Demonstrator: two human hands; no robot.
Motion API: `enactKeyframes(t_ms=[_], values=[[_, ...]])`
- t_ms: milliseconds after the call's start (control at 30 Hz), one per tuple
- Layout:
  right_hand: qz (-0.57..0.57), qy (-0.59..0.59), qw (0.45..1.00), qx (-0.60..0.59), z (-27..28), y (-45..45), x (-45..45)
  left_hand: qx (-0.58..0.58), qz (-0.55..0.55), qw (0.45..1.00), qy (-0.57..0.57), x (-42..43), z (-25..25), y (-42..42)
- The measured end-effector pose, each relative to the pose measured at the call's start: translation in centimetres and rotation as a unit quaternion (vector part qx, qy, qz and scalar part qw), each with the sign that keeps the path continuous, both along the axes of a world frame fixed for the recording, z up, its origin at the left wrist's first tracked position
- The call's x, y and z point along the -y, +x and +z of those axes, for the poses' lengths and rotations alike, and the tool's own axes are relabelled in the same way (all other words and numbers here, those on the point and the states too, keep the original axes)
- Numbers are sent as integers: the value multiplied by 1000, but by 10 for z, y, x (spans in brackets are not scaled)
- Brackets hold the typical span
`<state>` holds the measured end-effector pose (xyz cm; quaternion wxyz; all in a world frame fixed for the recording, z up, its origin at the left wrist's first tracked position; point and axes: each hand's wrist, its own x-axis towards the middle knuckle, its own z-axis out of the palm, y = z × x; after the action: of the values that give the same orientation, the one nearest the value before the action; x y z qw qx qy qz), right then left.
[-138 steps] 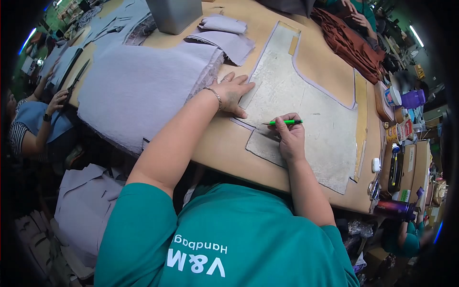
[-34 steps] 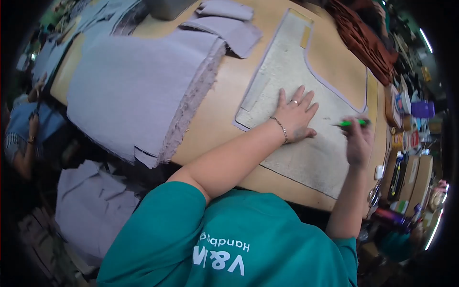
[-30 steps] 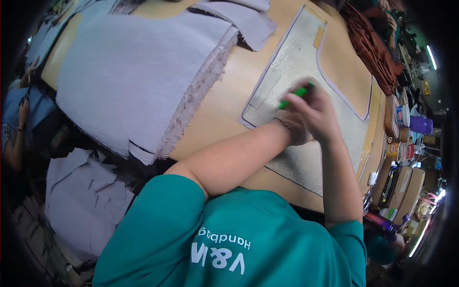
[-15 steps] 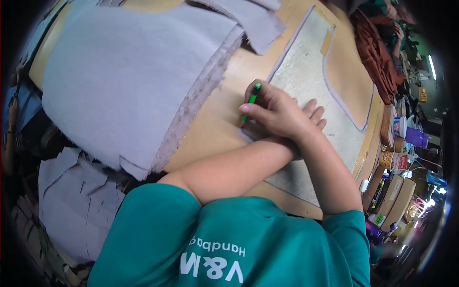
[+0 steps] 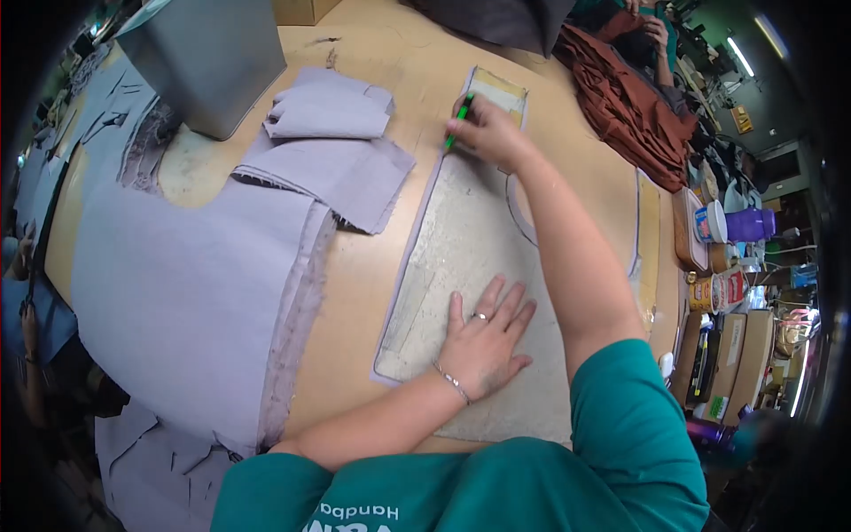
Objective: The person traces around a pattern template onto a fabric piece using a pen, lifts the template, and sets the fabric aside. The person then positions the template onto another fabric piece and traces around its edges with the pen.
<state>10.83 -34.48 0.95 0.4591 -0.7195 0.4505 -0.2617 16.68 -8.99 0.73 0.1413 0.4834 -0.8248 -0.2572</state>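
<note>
Held the grey pattern template [image 5: 470,230] flat on the counter [image 5: 355,293] with a spread left hand [image 5: 483,346], presumably against slippage, and pinched the green pen [image 5: 458,121] in the right hand [image 5: 489,135] toward the far end of the template's left edge, apparently for control.

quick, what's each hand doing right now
Left hand: open, fingers spread, laid on the pale pattern template.
Right hand: closed, holding the green pen.
</note>
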Motion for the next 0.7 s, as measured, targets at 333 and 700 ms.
enactKeyframes(t_ms=[333, 700], values=[[-191, -204, 960, 2, -9, -19, 129, 1, -1, 1000, 18, 4, 3, 1], [164, 256, 948, 94, 36, 50, -163, -97, 35, 995, 0, -1, -40, -20]])
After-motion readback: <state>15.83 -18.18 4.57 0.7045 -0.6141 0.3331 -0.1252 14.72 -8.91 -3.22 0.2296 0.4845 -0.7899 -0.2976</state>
